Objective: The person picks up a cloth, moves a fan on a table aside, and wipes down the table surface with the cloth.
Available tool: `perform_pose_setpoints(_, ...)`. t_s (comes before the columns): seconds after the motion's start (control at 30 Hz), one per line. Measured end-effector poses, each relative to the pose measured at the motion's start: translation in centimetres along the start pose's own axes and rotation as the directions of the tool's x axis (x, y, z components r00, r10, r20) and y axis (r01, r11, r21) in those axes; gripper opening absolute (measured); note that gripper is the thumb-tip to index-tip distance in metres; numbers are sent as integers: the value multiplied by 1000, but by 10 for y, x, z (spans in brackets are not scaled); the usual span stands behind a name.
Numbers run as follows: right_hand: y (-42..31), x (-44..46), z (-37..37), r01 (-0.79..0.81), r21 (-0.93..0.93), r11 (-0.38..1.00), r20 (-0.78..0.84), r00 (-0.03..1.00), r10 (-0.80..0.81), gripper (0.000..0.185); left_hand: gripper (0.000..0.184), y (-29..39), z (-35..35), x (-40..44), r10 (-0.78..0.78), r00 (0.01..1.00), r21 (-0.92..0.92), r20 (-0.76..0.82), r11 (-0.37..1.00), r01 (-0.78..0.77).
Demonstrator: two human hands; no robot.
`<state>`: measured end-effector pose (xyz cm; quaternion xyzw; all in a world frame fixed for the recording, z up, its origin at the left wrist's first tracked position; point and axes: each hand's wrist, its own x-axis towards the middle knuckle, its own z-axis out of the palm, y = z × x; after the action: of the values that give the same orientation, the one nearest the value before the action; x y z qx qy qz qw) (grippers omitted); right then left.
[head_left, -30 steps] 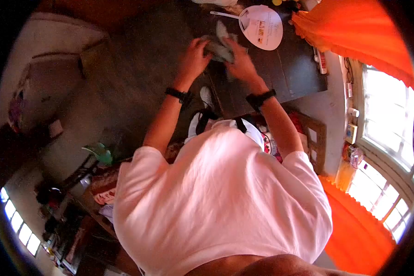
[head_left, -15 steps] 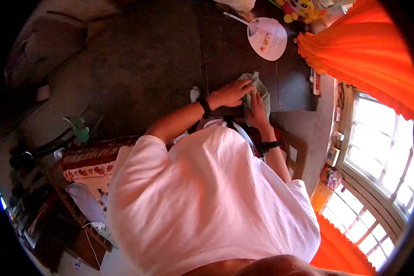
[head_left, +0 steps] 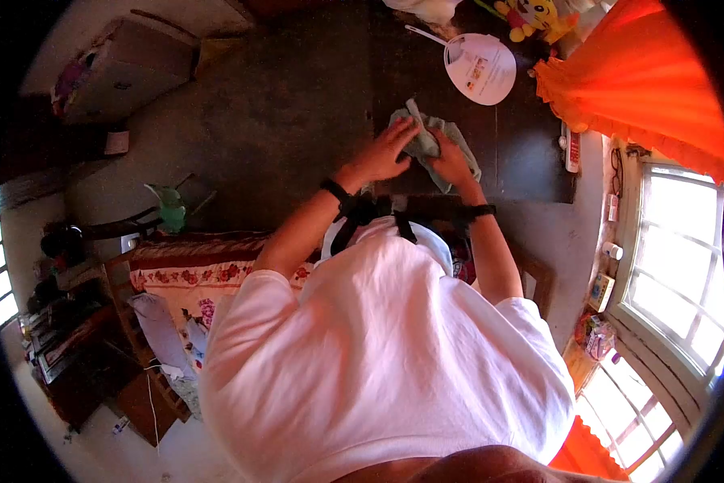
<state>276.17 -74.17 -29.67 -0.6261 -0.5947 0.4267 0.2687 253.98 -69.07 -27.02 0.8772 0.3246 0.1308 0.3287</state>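
1. Left hand [head_left: 380, 154]: we are resting its half-spread fingers against the grey-green cloth [head_left: 425, 142], with the thumb standing apart; we are seeing no closed grip.
2. Right hand [head_left: 452, 163]: we are bending its fingers over the cloth's folds. The palm side is facing away, so we are not able to tell whether it is pinching.
3. Cloth: we are finding it bunched between and under both hands, over the near part of the dark tabletop [head_left: 533, 165]. We are judging it light, limp and hard to damage; for purchase, we are favouring the raised central fold.
4. Surroundings: we are noting matt, creased fabric; a smooth tabletop showing faint sheen; beyond, a flat, rounded white hand fan [head_left: 484, 71]; rightward, a gathered orange curtain [head_left: 644, 88].
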Motion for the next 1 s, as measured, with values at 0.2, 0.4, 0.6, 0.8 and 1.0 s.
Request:
perform_pose_setpoints(0.2, 24, -71, 21, 85, -36, 996, -96, 991, -88, 80, 94, 13, 50, 5, 185, 983, -61, -1, 981, -185)
perform_pose_setpoints(0.4, 2, -113, 38, -52, -374, 926, -238, 970, -42, 76, 83, 0, 54, 27, 294, 956, 2, -26, 956, -294)
perform_pose_setpoints(0.6, 6, -97, 47, -58, -325, 944, -163, 987, 5, 73, 63, -28, 31, 25, 314, 946, -139, 86, 944, -301)
perform_pose_setpoints(0.8, -28, -64, 87, -351, -298, 888, -193, 933, 304, 75, 55, -89, 10, 48, 457, 882, -97, 113, 889, -448)
perform_pose_setpoints(1.0, -72, -42, 140, -400, -115, 909, -403, 855, 325, 77, 48, -116, -36, 22, 456, 880, -48, 134, 890, -454)
